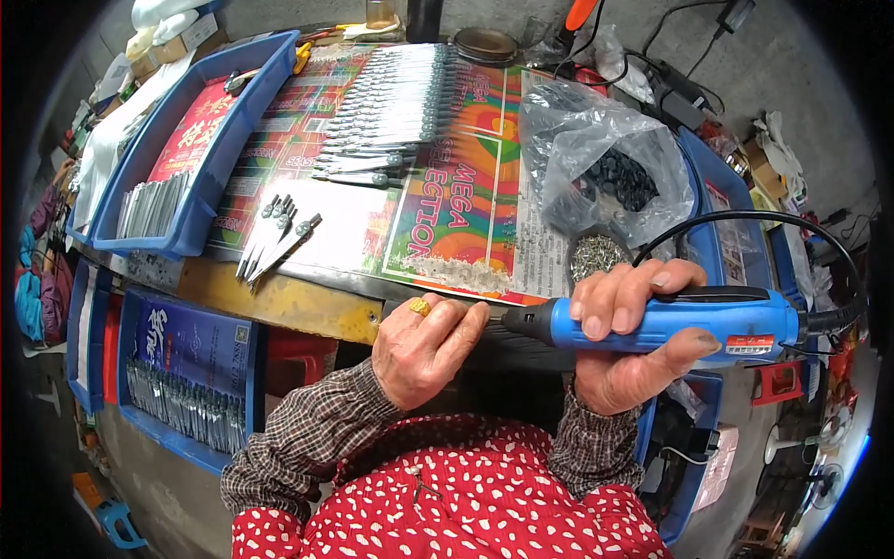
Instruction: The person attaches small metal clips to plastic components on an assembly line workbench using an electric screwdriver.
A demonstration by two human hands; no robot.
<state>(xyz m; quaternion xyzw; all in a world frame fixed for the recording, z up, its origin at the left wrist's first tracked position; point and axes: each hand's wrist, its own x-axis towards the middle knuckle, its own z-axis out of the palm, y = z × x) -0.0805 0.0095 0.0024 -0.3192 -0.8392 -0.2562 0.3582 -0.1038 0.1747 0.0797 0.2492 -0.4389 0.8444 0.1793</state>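
Note:
My right hand (615, 373) is wrapped round a blue electric screwdriver (722, 319), held level with its black nose pointing left. At that nose, my left hand (419, 352) is closed, its fingers curled and a ring on one of them; what it pinches is hidden. Both hands are over the near edge of the bench. Beyond my left hand lie a few loose slim silver pieces (272, 250) with dark grey ends. Many similar pieces (386, 112) are lined up farther back. A dish of small metal screws (599, 253) stands just past my right hand.
An open clear plastic bag (549, 158) holds black parts (622, 182). At the left stands a blue tray (209, 172) with silver pieces; a lower blue bin (186, 451) holds more. The screwdriver's black cable (745, 214) loops at the right. Colourful printed sheets (466, 219) cover the bench.

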